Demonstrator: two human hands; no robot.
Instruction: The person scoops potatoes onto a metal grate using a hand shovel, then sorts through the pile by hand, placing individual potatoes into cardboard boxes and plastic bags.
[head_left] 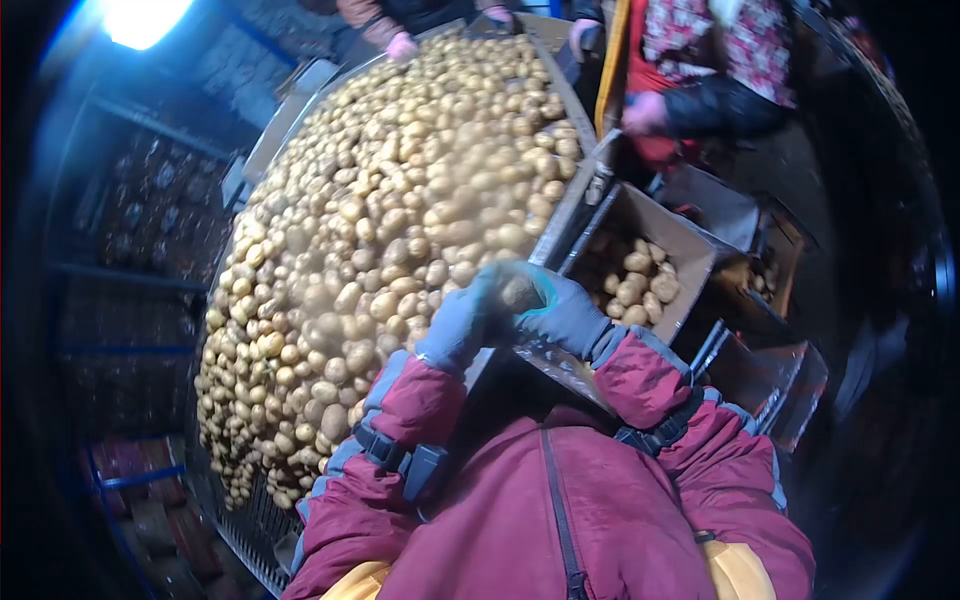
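At the centre of the frame both gloved hands meet over one potato (520, 293): the right hand (562, 310) is curled around it, fingers closed on it, while the left hand (458, 325) presses in beside it (how its fingers are set, I cannot tell, the glove blurs). They hover at the edge of the sorting surface (565, 205), heaped with potatoes (400, 220) toward the upper left. Just right of the hands, a cardboard box (690, 250) sits tilted against that edge, likely so picked potatoes drop in easily. Other people's hands (645, 113) work at the top.
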